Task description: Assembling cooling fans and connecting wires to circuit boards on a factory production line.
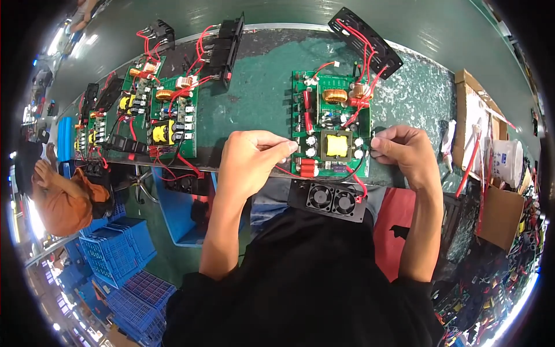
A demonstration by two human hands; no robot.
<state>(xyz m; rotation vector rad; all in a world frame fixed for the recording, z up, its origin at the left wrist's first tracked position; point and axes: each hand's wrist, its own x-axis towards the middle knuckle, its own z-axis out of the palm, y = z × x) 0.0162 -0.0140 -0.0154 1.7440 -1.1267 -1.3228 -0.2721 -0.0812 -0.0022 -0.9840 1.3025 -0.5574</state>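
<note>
In front of me a green circuit board [333, 124] lies on the worn green bench. It carries a yellow-wrapped transformer [337, 145], copper coils and red wires. My left hand [250, 159] is closed in a pinch at the board's left edge, beside a row of black components. At the opposite edge my right hand [409, 155] pinches too, thumb against forefinger; its fingertips are partly hidden. Red wires run from the board's far end to a black panel [370, 43]. At the near side a black plate with two fans [329, 200] hangs below the bench edge.
To the left stand several similar boards [173, 124] with black panels [225, 49]. A cardboard box [462, 110] and a white tub [507, 162] are at the right. Blue crates [115, 248] sit on the floor, lower left. A person in orange [63, 202] works farther left.
</note>
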